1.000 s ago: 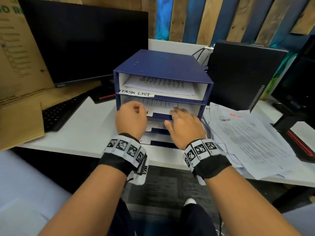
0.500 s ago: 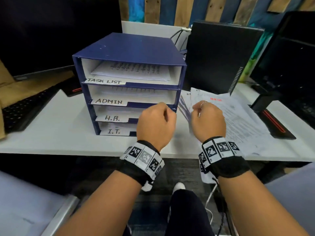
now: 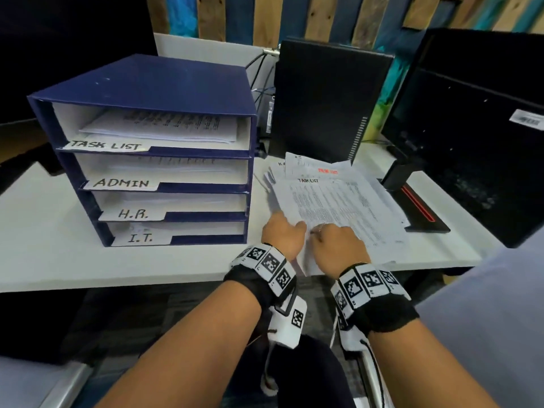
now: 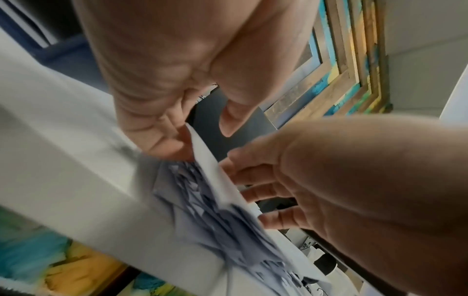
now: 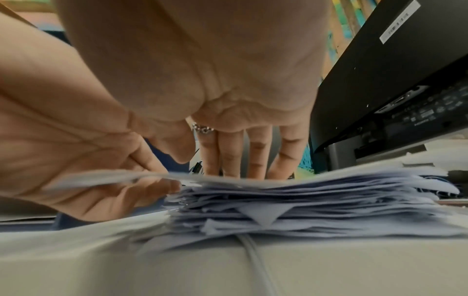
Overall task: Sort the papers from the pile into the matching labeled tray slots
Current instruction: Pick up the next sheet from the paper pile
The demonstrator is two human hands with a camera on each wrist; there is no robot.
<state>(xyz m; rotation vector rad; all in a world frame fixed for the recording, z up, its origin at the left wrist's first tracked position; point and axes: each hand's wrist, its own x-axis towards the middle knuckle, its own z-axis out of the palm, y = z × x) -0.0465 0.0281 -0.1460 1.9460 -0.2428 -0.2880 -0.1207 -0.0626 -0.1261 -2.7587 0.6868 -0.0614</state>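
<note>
A blue tray [image 3: 176,83] stands on the white table, its four slots labelled TASK LIST, ADMIN, H.R. and I.T., all with papers in them. Right of it lies the loose paper pile [image 3: 368,219]; its top sheet [image 3: 332,201] is headed TASK LIST. Both hands are at the pile's near left corner. My left hand [image 3: 294,228] has fingers under and over the lifted edge of the top sheet [image 5: 228,179], pinching it. My right hand [image 3: 321,232] lays straight fingers [image 5: 238,156] flat on top of the pile [image 5: 303,204].
A black computer case [image 3: 329,98] stands behind the pile. A dark monitor [image 3: 471,128] and its stand base [image 3: 424,213] are at the pile's right, another monitor [image 3: 73,39] behind the tray. A cable [image 5: 255,260] runs from under the pile over the table's front edge.
Both hands left the tray's lower slots and moved right to the pile. The left hand has lifted the top sheet's edge; the right hand now lies on the pile.
</note>
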